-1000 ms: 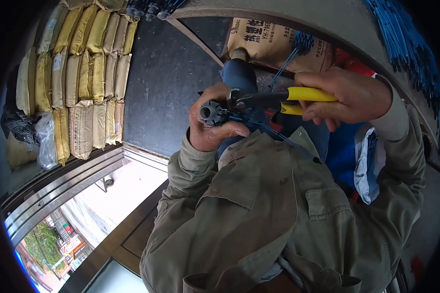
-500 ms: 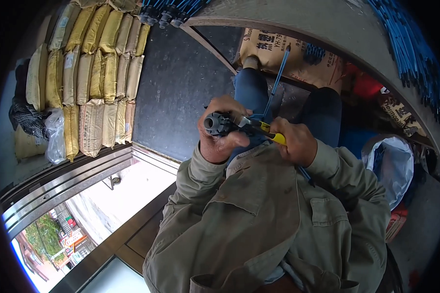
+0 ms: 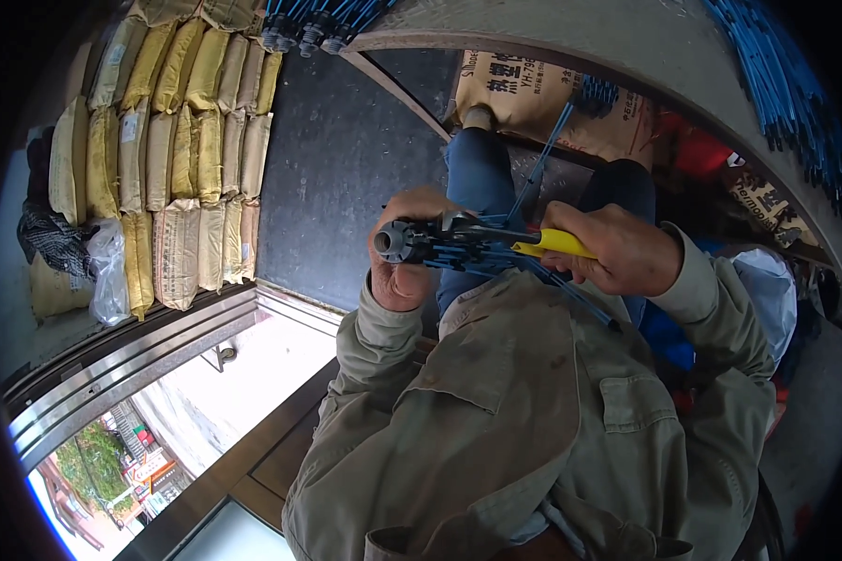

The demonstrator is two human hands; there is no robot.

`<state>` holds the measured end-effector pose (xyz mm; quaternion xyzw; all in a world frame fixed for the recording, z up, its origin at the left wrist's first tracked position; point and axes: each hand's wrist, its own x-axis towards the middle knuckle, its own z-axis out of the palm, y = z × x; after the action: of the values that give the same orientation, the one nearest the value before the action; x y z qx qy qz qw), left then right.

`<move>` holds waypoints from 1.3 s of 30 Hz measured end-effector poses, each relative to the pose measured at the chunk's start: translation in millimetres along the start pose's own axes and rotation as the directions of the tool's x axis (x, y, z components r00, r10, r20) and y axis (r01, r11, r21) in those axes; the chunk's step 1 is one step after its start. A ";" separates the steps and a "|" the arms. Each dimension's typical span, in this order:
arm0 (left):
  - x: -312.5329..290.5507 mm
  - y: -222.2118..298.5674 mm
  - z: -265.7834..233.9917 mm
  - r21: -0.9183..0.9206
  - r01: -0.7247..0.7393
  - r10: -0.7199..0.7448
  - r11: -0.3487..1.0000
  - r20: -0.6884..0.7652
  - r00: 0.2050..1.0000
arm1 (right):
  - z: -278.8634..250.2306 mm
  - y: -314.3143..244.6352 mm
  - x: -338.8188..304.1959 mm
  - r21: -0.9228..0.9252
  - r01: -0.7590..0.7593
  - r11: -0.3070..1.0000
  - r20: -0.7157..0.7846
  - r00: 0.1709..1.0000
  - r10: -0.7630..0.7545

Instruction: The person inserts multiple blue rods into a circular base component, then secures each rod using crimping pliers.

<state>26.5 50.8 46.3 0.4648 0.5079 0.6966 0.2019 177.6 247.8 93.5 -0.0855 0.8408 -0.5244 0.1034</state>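
My left hand is closed round a dark grey hollow plastic fitting with thin blue strips fanning out from it over my lap. Its open round end points left. In my right hand is a pair of yellow-handled pliers, lying nearly level, with the jaws reaching left to the fitting. My fingers wrap round the handles. What exactly the jaws touch is hidden among the strips and my left hand. One long strip slants up between my knees, and others stick out under my right hand.
A grey table curves across the top, with blue-stripped pieces at its left and right. Stacked yellow and brown sacks stand at the left. Beneath the table lies a printed paper sack; a white plastic bag sits at the right.
My right hand has moved right with the pliers, so the yellow handles lie farther from the fitting and more level. My left hand and the fitting have shifted slightly left.
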 end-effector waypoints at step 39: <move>10.6 21.7 12.3 -0.106 -0.016 0.043 0.994 0.258 0.965 | -87.8 -70.8 -14.1 -0.402 0.127 0.907 0.293 0.956 -0.004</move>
<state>35.9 56.4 71.0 0.5488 0.4332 0.6578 0.2801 170.6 296.4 196.1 -0.2087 0.9059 -0.3185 0.1851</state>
